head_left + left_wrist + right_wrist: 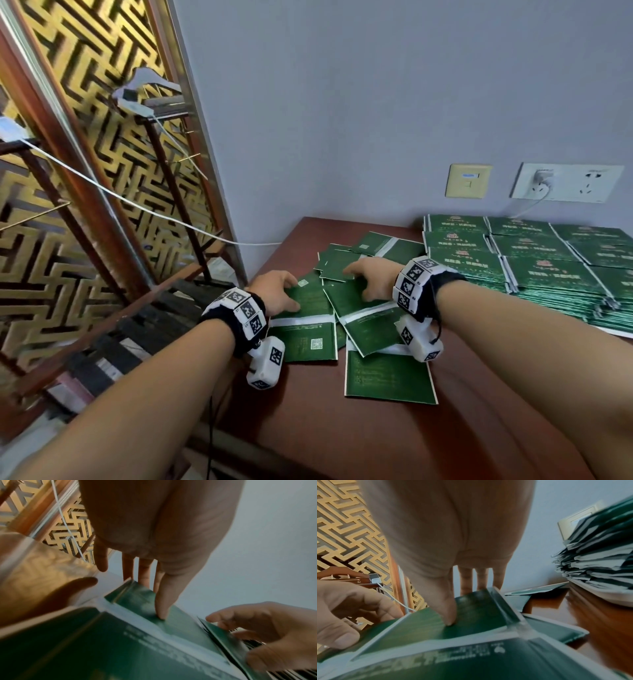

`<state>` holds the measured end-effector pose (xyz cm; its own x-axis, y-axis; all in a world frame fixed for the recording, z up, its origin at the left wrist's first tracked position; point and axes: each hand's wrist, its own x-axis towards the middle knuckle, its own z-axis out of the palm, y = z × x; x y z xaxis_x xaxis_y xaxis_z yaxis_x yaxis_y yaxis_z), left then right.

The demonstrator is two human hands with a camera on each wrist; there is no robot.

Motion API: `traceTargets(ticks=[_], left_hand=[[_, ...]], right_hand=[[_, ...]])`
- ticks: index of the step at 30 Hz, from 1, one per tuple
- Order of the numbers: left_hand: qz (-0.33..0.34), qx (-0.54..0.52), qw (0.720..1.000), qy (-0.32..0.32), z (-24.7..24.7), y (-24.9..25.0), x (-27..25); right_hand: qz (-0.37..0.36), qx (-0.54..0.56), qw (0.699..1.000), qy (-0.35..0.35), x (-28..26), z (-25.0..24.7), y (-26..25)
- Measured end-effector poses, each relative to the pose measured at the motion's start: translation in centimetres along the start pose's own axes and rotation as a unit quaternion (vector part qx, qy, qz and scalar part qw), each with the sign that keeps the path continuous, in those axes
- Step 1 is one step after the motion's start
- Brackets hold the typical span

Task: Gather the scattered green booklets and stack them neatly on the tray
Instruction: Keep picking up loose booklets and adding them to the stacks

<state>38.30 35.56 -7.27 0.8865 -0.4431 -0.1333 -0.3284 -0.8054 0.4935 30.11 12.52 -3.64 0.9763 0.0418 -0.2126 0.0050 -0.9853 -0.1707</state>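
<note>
The scattered green booklets (346, 308) lay in a loose, overlapping heap on the reddish wooden table (342, 442), just left of the tray (607, 596) — a pale tray, seen from the right wrist, already bearing tall stacked booklets (534, 260) in neat rows. Several of the loose ones were spread open, showing white bands between green panels; one lay a little apart at the near edge of the heap, on the side away from the wall. The left hand (277, 291) gripped an open booklet at the heap's left side, thumb pressed on the cover and fingers curled over its far edge, as the left wrist view showed. The right hand (371, 277) held the neighbouring booklet, nearer the tray, in the same way — thumb on top, fingers reaching past the far edge. Both wrists wore black bands with white marker blocks. On the grey wall (376, 102) behind the tray sat a beige switch plate (468, 181) and a white socket (567, 182) with a plug in it. Far left of the tray stood a gold fretwork screen (68, 171), crossed by a white cable (137, 202).
</note>
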Motion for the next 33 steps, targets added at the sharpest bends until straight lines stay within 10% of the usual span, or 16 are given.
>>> traceTargets(ticks=[9,16,33], left_hand=[[0.051,0.008,0.996,0.068,-1.7,2.4,-2.8],[0.102,0.018,0.992,-0.070,-2.8,4.2,-7.6],[0.027,0.101,0.993,-0.055,0.8,1.6,-8.0]], right_hand=[[0.004,0.075,0.993,0.091,-3.2,-1.9,0.4],[-0.019,0.106,0.990,-0.086,-8.9,-1.6,-0.6],[0.087,0.021,0.996,-0.012,-10.1,2.0,0.0]])
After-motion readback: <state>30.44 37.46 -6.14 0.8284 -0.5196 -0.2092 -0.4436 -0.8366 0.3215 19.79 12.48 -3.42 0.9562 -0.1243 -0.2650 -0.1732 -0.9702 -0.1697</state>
